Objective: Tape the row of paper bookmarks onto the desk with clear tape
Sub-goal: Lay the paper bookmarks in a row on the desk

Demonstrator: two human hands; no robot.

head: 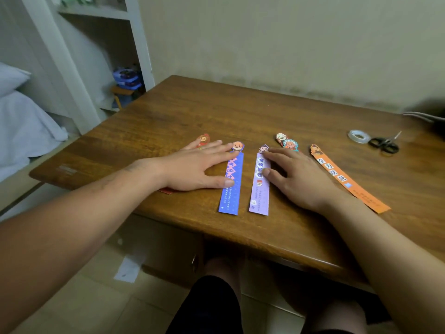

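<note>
Several paper bookmarks lie in a row on the wooden desk. My left hand lies flat with straight fingers over a red bookmark and touches the blue bookmark. Flat beside it, my right hand touches the lilac bookmark with thumb and fingertips and covers most of two more bookmarks. An orange bookmark lies slanted to the right of that hand. The roll of clear tape sits at the desk's right, untouched.
Black scissors lie just right of the tape roll. A dark object with cables is at the far right edge. A wall runs behind the desk. White shelves and bedding stand to the left. My knees are under the front edge.
</note>
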